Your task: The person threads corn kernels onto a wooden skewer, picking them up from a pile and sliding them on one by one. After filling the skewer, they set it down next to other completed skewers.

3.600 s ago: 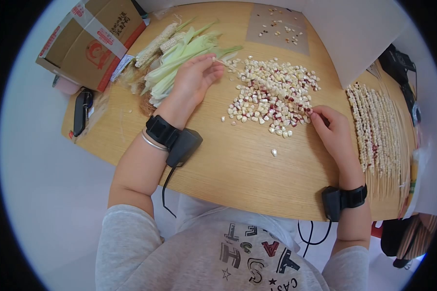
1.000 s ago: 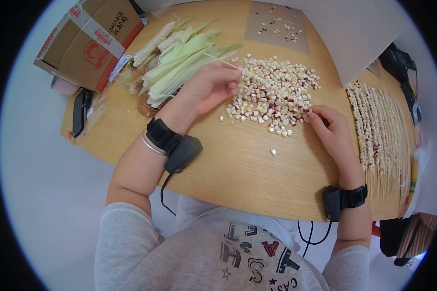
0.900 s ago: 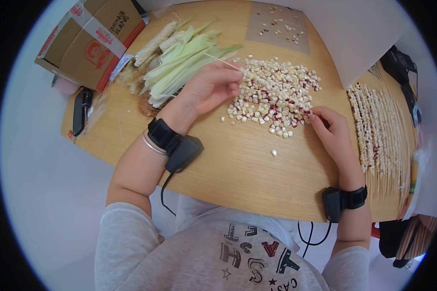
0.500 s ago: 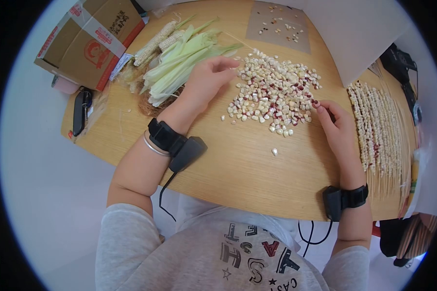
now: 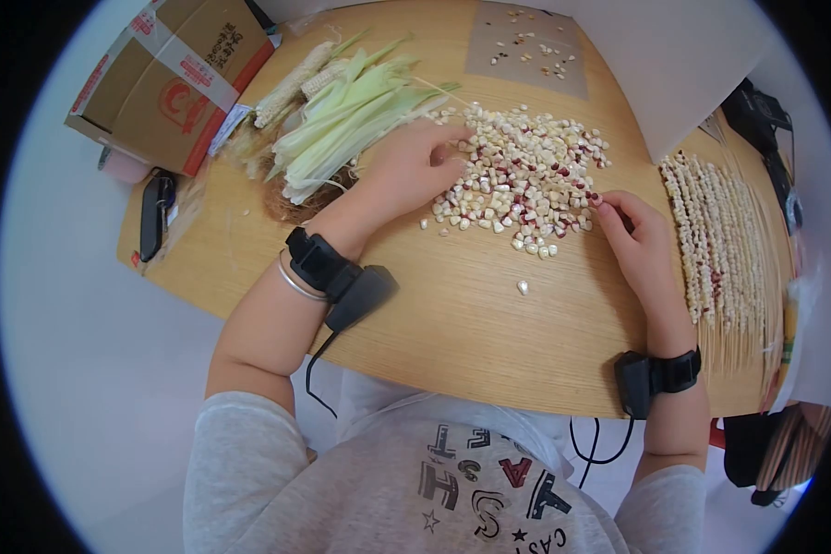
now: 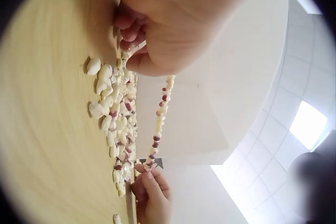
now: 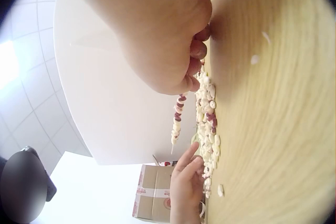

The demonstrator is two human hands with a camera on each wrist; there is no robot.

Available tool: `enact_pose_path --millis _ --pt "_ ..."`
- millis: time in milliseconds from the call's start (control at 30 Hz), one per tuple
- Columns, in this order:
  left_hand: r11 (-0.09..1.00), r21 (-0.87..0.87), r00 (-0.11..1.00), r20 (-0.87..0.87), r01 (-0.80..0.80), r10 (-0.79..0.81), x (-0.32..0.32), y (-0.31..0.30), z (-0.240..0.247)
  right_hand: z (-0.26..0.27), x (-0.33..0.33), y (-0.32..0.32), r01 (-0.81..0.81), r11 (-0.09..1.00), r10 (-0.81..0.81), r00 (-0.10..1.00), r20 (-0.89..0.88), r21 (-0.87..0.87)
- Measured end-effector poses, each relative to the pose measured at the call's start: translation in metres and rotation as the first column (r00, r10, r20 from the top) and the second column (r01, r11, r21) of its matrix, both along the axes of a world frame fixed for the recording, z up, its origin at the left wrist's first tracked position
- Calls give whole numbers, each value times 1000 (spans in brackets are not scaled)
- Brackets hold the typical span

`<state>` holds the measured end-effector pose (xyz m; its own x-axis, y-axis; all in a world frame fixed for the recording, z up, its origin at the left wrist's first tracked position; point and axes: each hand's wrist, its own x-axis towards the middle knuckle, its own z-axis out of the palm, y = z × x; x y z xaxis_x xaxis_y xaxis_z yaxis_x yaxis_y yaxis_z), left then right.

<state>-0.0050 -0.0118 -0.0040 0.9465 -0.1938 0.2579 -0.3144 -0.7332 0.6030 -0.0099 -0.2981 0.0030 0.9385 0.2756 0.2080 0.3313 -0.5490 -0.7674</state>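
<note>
A skewer threaded with white and dark red corn kernels (image 6: 159, 121) slants above the table. My right hand (image 5: 639, 242) pinches its near end between thumb and fingers, beside the right side of the loose kernel pile (image 5: 512, 189). The skewer's bare tip points toward the husks in the head view. My left hand (image 5: 411, 168) reaches to the pile's left side, thumb and forefinger apart, fingertips right at the kernels. From the right wrist, the left hand (image 7: 186, 184) shows stretched fingers beside the pile, below the skewer's tip.
Corn husks (image 5: 342, 129) and bare-looking cobs (image 5: 295, 83) lie at the left, by a cardboard box (image 5: 180, 83). Finished kernel skewers (image 5: 716, 245) lie in a row at the right. A grey sheet (image 5: 526, 55) with scattered kernels is at the back. One kernel (image 5: 523, 287) lies near the front.
The left hand has let go of the skewer's far end and moved down and right onto the pile. The right hand keeps hold of the skewer and has shifted slightly.
</note>
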Motion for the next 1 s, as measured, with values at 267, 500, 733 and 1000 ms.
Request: enact_pose_path --millis 267,500,733,1000 --pt "967 -150 957 -172 207 -232 -13 -12 16 1 0 0 -1 1000 1 1000 5 -6" --pt "956 -126 951 -128 265 -280 -11 -11 11 -2 1 -1 -18 1000 18 1000 5 -8" --pt "886 -462 952 -245 51 -183 -4 -7 4 2 -1 0 -1 1000 1 1000 2 -15" --pt "273 -895 874 -420 -353 -245 5 8 6 -2 1 -1 -2 1000 2 1000 14 -2"
